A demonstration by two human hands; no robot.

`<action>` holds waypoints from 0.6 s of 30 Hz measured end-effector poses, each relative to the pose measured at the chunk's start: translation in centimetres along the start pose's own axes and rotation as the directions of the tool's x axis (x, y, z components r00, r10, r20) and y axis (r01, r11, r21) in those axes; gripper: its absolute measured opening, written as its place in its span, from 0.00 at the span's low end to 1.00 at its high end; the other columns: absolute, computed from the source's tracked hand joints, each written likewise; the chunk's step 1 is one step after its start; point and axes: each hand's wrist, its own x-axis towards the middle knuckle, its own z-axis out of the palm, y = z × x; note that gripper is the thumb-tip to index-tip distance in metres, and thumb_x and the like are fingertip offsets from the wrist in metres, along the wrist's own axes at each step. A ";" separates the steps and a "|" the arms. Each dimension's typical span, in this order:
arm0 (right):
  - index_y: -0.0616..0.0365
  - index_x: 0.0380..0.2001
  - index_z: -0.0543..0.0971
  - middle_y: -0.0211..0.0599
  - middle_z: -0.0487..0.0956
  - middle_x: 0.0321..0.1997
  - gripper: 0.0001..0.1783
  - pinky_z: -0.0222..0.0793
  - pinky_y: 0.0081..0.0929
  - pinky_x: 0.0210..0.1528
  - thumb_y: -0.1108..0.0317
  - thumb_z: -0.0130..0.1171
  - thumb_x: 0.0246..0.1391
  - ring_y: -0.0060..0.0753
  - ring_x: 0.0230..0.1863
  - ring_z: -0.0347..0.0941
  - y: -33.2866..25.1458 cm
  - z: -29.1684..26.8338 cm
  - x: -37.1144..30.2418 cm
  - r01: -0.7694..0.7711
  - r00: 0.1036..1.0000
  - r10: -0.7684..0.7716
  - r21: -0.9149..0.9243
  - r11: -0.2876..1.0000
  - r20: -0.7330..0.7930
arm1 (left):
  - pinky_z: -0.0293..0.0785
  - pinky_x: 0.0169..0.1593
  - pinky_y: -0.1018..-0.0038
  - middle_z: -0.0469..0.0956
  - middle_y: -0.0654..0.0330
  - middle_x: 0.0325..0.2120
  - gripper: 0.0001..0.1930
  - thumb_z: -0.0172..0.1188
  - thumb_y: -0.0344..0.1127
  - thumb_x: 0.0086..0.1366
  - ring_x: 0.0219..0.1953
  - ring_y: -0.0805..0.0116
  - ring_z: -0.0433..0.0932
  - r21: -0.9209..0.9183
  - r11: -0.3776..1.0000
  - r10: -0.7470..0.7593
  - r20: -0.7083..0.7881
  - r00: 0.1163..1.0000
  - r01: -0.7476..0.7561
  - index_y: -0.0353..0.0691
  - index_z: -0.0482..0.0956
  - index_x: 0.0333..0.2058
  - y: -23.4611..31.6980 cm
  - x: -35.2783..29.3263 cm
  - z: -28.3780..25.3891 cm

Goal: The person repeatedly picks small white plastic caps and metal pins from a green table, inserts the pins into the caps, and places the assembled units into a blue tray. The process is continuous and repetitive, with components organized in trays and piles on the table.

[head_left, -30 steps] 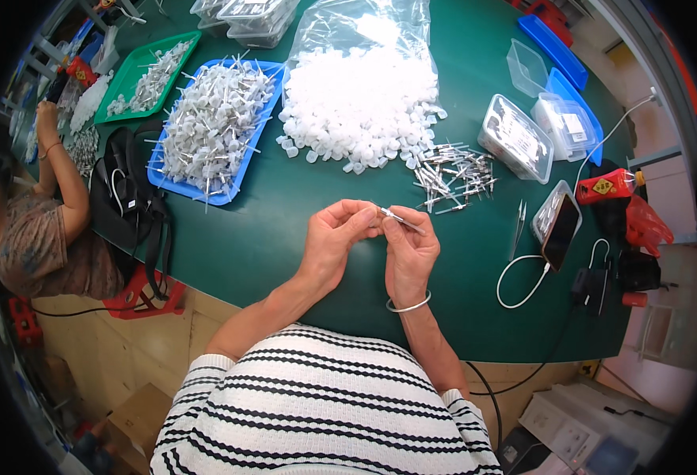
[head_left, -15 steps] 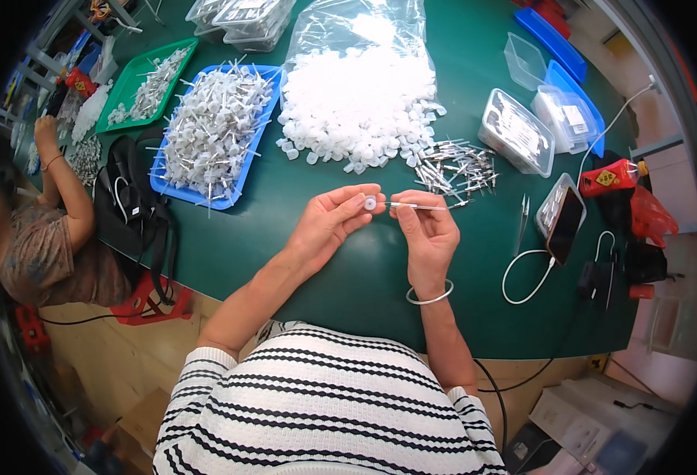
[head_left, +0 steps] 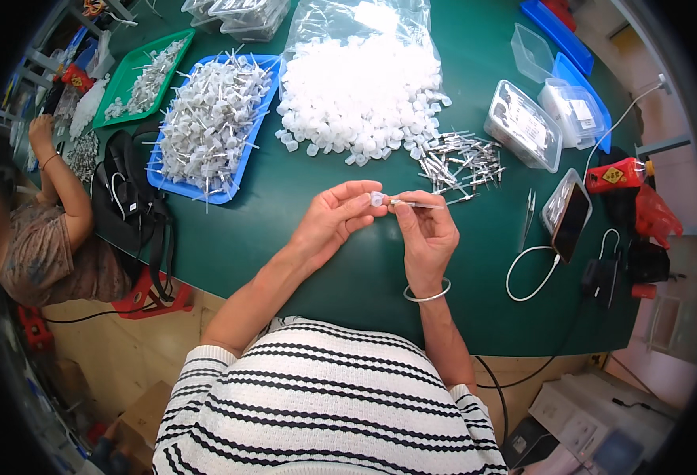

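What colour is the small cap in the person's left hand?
The cap in the left hand looks whitish and translucent; the head view shows it best.

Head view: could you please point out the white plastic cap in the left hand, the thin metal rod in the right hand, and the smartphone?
White plastic cap (head_left: 377, 199): head view, middle of its visible face.
Thin metal rod (head_left: 425, 206): head view, on its shaft.
Smartphone (head_left: 572, 220): head view, on its dark screen.

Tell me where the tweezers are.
In the head view, the tweezers lie on the green table, to the right of the right hand, just left of the phone.
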 end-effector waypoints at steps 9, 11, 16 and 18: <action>0.65 0.37 0.77 0.33 0.80 0.35 0.06 0.72 0.19 0.41 0.76 0.61 0.55 0.21 0.36 0.76 0.2 -0.1 -0.1 0.013 1.000 -0.013 -0.082 0.997 -0.006 | 0.81 0.38 0.85 0.80 0.53 0.39 0.14 0.56 0.28 0.65 0.40 0.70 0.82 -0.022 1.000 -0.018 -0.013 1.000 0.017 0.32 0.73 0.49 -0.2 0.1 0.0; 0.65 0.36 0.77 0.33 0.80 0.35 0.06 0.72 0.19 0.40 0.76 0.61 0.55 0.21 0.35 0.76 0.1 -0.1 -0.1 0.012 1.000 -0.013 -0.099 0.995 -0.004 | 0.81 0.38 0.85 0.80 0.53 0.38 0.13 0.56 0.28 0.66 0.40 0.70 0.82 -0.022 1.000 -0.015 -0.012 1.000 0.015 0.32 0.73 0.48 -0.2 0.1 0.0; 0.64 0.34 0.78 0.34 0.80 0.33 0.05 0.73 0.20 0.39 0.75 0.61 0.54 0.23 0.34 0.77 0.2 0.0 -0.1 0.061 0.998 -0.064 -0.182 0.981 -0.008 | 0.81 0.38 0.85 0.80 0.54 0.38 0.13 0.57 0.29 0.66 0.40 0.70 0.82 -0.025 1.000 -0.017 -0.011 1.000 0.017 0.32 0.73 0.48 -0.3 0.1 -0.1; 0.64 0.34 0.78 0.35 0.80 0.33 0.05 0.73 0.21 0.38 0.75 0.62 0.54 0.24 0.34 0.77 0.0 0.0 -0.1 0.086 0.996 -0.087 -0.232 0.969 0.004 | 0.81 0.37 0.85 0.80 0.55 0.38 0.13 0.57 0.29 0.66 0.40 0.70 0.82 -0.030 0.999 -0.019 -0.009 1.000 0.019 0.32 0.73 0.48 -0.2 0.0 0.1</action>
